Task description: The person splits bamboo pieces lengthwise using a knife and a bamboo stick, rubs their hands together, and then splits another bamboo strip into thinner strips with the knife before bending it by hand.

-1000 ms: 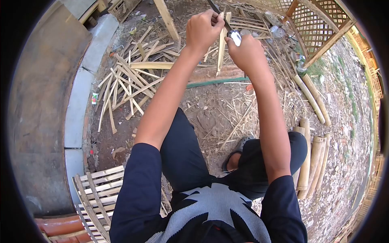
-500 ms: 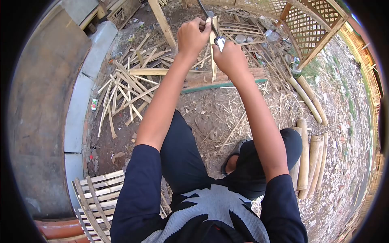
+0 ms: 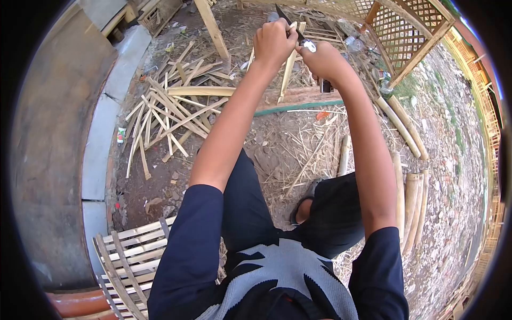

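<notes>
My left hand [image 3: 274, 47] is closed, its thumb and fingers pinching a pale bamboo strip [image 3: 288, 74] near the top. The strip slants down to a brown wooden block [image 3: 309, 96] on the ground. In my right hand [image 3: 326, 63] is a knife [image 3: 301, 38], gripped with the fingers wrapped round its handle. The dark blade points up and left, crossing the strip beside my left fingertips. The handle's dark end shows below my right hand. How deep the edge sits in the strip is hidden.
Many split bamboo strips [image 3: 165, 120] lie heaped at left. Bamboo poles [image 3: 412, 208] lie at right, near a lattice frame [image 3: 408, 40]. A slatted bamboo panel [image 3: 133, 261] is at lower left. A wooden post [image 3: 213, 32] stands ahead. Shavings litter the ground.
Both hands have shifted right, and the right wrist has turned, showing the knife handle's end. The strip now leans more to the right at its top. The view has shifted slightly.
</notes>
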`<action>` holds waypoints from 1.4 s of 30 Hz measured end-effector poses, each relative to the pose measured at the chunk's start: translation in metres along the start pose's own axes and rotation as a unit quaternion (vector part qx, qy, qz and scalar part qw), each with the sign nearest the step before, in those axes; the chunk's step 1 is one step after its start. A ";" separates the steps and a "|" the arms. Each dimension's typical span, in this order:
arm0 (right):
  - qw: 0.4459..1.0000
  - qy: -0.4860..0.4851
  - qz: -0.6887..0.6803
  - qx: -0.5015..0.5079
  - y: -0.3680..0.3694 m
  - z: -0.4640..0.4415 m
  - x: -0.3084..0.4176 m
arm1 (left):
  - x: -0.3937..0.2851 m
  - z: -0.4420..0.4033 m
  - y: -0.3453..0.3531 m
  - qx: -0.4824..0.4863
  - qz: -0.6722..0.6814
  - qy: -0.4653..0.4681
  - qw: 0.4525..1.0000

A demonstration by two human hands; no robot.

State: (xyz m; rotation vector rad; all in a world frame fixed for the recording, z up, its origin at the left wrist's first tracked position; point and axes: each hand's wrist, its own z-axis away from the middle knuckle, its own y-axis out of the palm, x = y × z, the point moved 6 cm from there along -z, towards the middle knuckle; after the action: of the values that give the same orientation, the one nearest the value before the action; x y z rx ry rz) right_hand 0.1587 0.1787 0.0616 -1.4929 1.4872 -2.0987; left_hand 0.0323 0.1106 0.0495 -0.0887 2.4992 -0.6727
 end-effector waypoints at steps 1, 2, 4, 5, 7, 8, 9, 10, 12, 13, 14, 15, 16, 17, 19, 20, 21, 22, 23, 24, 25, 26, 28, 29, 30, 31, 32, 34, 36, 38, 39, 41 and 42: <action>1.000 -0.001 -0.010 -0.008 0.000 0.001 -0.002 | 0.000 0.000 0.002 0.004 0.000 -0.006 1.000; 1.000 0.005 -0.001 -0.015 0.001 0.002 -0.004 | 0.000 -0.001 0.002 0.002 0.000 -0.007 1.000; 0.999 0.019 0.017 -0.026 0.007 0.008 -0.009 | 0.002 0.000 0.006 0.000 -0.003 -0.012 1.000; 0.996 0.008 0.041 -0.084 0.016 0.012 -0.015 | 0.003 0.002 0.007 0.000 -0.003 -0.015 1.000; 0.985 0.004 0.061 -0.164 0.038 0.029 -0.024 | 0.000 0.003 0.006 -0.005 -0.001 -0.016 1.000; 0.978 -0.016 0.051 -0.200 0.050 0.031 -0.033 | -0.001 0.003 0.005 0.001 -0.002 -0.018 1.000; 0.980 -0.015 0.046 -0.190 0.059 0.028 -0.039 | -0.001 0.002 0.003 0.006 -0.004 -0.020 1.000; 0.983 -0.012 0.040 -0.181 0.065 0.027 -0.042 | 0.000 0.004 0.003 0.013 -0.007 -0.021 1.000; 0.982 -0.016 0.045 -0.185 0.070 0.024 -0.042 | 0.006 0.004 0.001 0.018 -0.004 -0.025 1.000; 0.980 -0.019 0.050 -0.189 0.068 0.023 -0.038 | 0.009 0.002 -0.001 0.018 -0.001 -0.026 1.000; 0.981 -0.014 0.051 -0.186 0.066 0.025 -0.036 | 0.012 0.005 -0.001 0.028 0.001 -0.038 0.999; 0.982 -0.012 0.052 -0.181 0.065 0.028 -0.029 | 0.015 0.009 -0.003 0.036 0.000 -0.052 0.998; 0.983 -0.012 0.052 -0.175 0.064 0.028 -0.024 | 0.020 0.013 -0.007 0.043 -0.003 -0.067 0.997; 0.982 -0.017 0.049 -0.183 0.068 0.026 -0.024 | 0.026 0.020 -0.010 0.046 0.001 -0.072 0.996; 0.982 -0.010 0.045 -0.184 0.070 0.022 -0.022 | 0.035 0.025 -0.017 0.069 -0.030 -0.100 0.992; 0.981 -0.005 0.044 -0.186 0.068 0.018 -0.022 | 0.039 0.026 -0.020 0.080 -0.045 -0.112 0.990; 0.981 -0.008 0.034 -0.192 0.067 0.010 -0.026 | 0.047 0.025 -0.019 0.121 -0.054 -0.134 0.982; 0.981 -0.009 0.028 -0.194 0.058 0.006 -0.023 | 0.049 0.026 -0.022 0.145 -0.061 -0.139 0.978; 0.981 -0.010 0.023 -0.194 0.047 0.002 -0.020 | 0.052 0.028 -0.024 0.169 -0.069 -0.145 0.972; 0.981 -0.012 0.016 -0.193 0.038 -0.005 -0.018 | 0.055 0.030 -0.026 0.193 -0.077 -0.153 0.966; 0.986 -0.013 -0.008 -0.164 0.033 -0.020 -0.022 | 0.060 0.033 -0.027 0.217 -0.075 -0.173 0.958; 0.965 -0.049 0.013 -0.256 0.025 -0.023 -0.022 | 0.065 0.034 -0.029 0.224 -0.085 -0.176 0.955; 0.962 -0.063 0.009 -0.266 0.006 -0.014 -0.010 | 0.082 0.037 -0.026 0.241 -0.102 -0.180 0.948; 0.962 -0.063 0.004 -0.267 0.007 -0.007 -0.008 | 0.090 0.039 -0.025 0.249 -0.091 -0.192 0.945; 0.961 -0.061 -0.001 -0.269 0.009 0.002 -0.006 | 0.099 0.038 -0.023 0.250 -0.098 -0.197 0.943; 0.961 -0.059 -0.006 -0.270 0.013 0.009 -0.005 | 0.106 0.038 -0.022 0.253 -0.104 -0.203 0.940; 0.970 -0.038 -0.017 -0.239 0.033 0.009 -0.020 | 0.112 0.040 -0.020 0.254 -0.111 -0.208 0.938; 0.977 -0.005 0.047 -0.210 0.079 0.002 -0.057 | 0.115 0.040 -0.017 0.245 -0.105 -0.219 0.939; 0.981 0.009 0.016 -0.192 0.073 0.001 -0.052 | 0.116 0.044 -0.012 0.248 -0.113 -0.225 0.936; 0.982 -0.005 0.011 -0.189 0.062 -0.008 -0.046 | 0.108 0.047 -0.010 0.255 -0.103 -0.228 0.934; 0.982 -0.018 0.017 -0.185 0.057 -0.013 -0.039 | 0.104 0.042 -0.009 0.254 -0.098 -0.227 0.935; 0.983 -0.015 0.033 -0.181 0.050 -0.016 -0.032 | 0.096 0.039 -0.011 0.227 -0.082 -0.221 0.945; 0.983 -0.016 0.039 -0.176 0.044 -0.017 -0.022 | 0.095 0.037 -0.014 0.211 -0.077 -0.220 0.949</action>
State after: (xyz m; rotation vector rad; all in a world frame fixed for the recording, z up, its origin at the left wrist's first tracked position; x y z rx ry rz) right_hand 0.1394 0.1808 0.0134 -1.5365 1.9497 -1.8261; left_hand -0.0303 0.0632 -0.0175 -0.2468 1.8931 -1.1052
